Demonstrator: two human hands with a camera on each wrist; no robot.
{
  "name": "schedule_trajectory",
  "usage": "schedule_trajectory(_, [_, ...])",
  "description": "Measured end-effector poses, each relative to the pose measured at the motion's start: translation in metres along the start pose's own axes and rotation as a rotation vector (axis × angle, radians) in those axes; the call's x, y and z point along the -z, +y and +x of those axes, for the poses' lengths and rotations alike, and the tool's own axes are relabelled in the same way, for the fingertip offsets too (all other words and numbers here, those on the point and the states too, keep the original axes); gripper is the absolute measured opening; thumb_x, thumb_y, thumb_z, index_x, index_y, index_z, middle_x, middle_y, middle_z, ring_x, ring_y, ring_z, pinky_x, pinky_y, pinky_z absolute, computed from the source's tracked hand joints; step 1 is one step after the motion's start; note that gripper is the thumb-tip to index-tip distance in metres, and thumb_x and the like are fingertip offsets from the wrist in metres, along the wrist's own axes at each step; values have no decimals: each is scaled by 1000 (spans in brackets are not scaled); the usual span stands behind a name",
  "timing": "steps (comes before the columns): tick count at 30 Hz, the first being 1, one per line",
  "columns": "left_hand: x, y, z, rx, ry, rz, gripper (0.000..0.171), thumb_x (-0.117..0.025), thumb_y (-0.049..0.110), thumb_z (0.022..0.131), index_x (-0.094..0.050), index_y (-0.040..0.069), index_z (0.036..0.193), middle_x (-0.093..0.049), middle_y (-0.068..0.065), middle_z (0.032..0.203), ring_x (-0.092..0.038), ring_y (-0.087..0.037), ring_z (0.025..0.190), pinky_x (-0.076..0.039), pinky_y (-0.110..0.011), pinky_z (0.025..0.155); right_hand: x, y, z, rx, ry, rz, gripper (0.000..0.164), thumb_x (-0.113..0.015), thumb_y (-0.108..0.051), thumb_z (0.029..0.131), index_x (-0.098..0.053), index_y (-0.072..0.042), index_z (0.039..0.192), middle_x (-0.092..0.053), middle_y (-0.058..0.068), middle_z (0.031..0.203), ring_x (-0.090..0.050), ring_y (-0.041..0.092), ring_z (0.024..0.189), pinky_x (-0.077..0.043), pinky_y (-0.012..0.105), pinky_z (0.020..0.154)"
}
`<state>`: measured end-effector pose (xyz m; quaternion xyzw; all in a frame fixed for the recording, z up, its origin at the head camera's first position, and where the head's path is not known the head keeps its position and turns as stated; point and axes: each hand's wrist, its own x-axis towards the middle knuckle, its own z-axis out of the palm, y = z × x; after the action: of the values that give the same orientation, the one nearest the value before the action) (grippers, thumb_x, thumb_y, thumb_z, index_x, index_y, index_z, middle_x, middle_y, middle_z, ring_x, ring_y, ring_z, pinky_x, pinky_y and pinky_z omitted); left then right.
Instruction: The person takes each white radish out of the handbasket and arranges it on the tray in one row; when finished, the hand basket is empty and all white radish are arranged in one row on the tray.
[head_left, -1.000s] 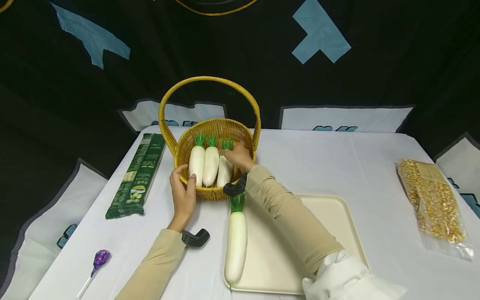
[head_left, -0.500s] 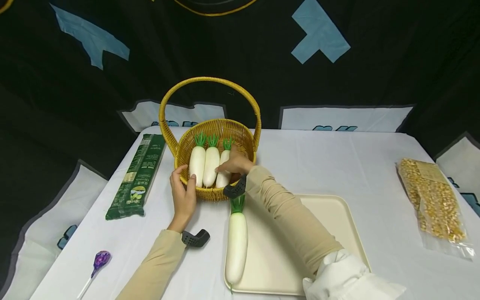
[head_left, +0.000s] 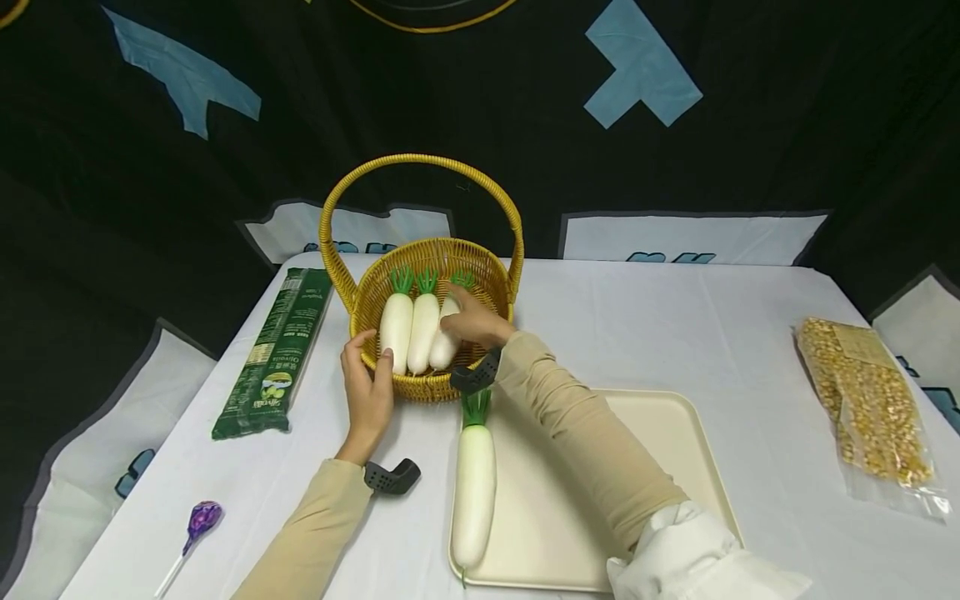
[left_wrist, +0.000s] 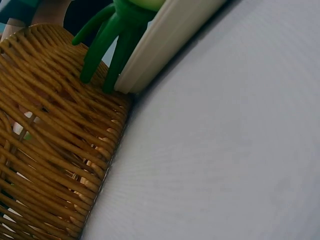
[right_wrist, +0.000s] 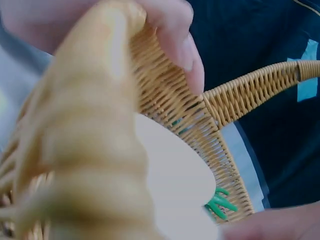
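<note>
A yellow wicker basket (head_left: 431, 387) with a tall handle holds several white radishes with green tops: a left one (head_left: 396, 329), a middle one (head_left: 424, 333) and a right one (head_left: 444, 350). My left hand (head_left: 367, 396) grips the basket's front left rim. Inside the basket, my right hand (head_left: 476, 321) holds the right radish, thumb on its near side; part of that radish is hidden beneath the hand. In the right wrist view, a white radish (right_wrist: 175, 170) shows behind the blurred rim, and fingers (right_wrist: 172, 37) of the left hand hook over the wicker.
In front of the basket, a larger white radish (head_left: 474, 496) lies along the left edge of a cream tray (head_left: 660, 433). A green packet (head_left: 273, 350) and a purple lollipop (head_left: 201, 518) lie left. A bag of corn kernels (head_left: 862, 400) lies far right.
The right hand has shifted its grasp on the right radish. That radish now leans, its green top further right and its lower end closer to the middle radish. The left hand stays put.
</note>
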<state>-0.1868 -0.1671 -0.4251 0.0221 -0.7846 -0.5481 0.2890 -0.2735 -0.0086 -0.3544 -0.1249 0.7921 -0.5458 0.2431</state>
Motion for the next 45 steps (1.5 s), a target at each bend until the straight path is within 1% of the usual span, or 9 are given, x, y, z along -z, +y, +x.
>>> schedule_trajectory(4, [1,0,0,21,-12,0,40,-45,16,85,-41,4,124,-37,-19,127,-33,-30,124,-21,-46,105,1,1,2,47,-17,87,61,-45,-8,91,-19,-15,145,-18,8,150,-45,27,111,-43,48,88])
schedule_trajectory(7, [2,0,1,29,-24,3,40,-46,13,86,-40,4,125,-36,-19,128,-32,-29,126,-20,-46,106,2,2,3,86,-27,140,57,-47,-10,91,-24,-15,144,-21,6,149,-47,23,111,-46,43,87])
schedule_trajectory(12, [3,-1,2,30,-28,8,39,-47,12,87,-41,5,125,-36,-18,128,-32,-27,126,-20,-43,106,3,2,1,157,-35,221,57,-48,-9,91,-27,-17,143,-31,11,143,-48,27,117,-49,36,85])
schedule_trajectory(15, [2,-1,1,28,-29,6,39,-47,13,87,-41,5,125,-37,-18,128,-33,-26,125,-20,-44,106,3,2,-5,205,-46,268,56,-48,-7,91,-28,-19,142,-35,14,139,-47,28,119,-48,36,87])
schedule_trajectory(22, [4,-1,-2,32,-24,9,39,-46,13,87,-41,4,125,-36,-19,128,-32,-27,125,-21,-45,106,4,2,-25,271,-84,358,54,-52,-10,90,-34,-25,138,-35,11,137,-47,23,113,-48,32,88])
schedule_trajectory(27, [3,0,-2,35,-32,6,39,-46,13,88,-40,5,126,-35,-18,129,-32,-27,126,-20,-45,106,11,3,-53,327,-150,398,55,-53,-9,89,-34,-25,138,-37,14,133,-48,23,113,-46,35,92])
schedule_trajectory(33, [-1,1,0,35,-42,-1,39,-46,14,88,-40,4,125,-35,-18,129,-31,-28,128,-20,-44,107,25,17,-107,386,-177,256,60,-59,-15,86,-32,-25,138,-39,11,135,-50,24,115,-46,38,92])
schedule_trajectory(40, [-2,-1,-2,35,-38,12,38,-45,14,88,-40,5,125,-36,-18,129,-32,-28,127,-20,-45,106,38,51,-171,298,-141,221,70,-63,-13,84,-24,-26,141,-29,8,142,-49,24,117,-46,29,89])
schedule_trajectory(45, [0,-1,0,22,-36,7,38,-45,13,88,-40,5,125,-36,-18,129,-32,-27,127,-20,-44,106,40,76,-197,234,-47,47,69,-65,-20,82,-28,-25,140,-39,9,131,-54,22,104,-49,28,80])
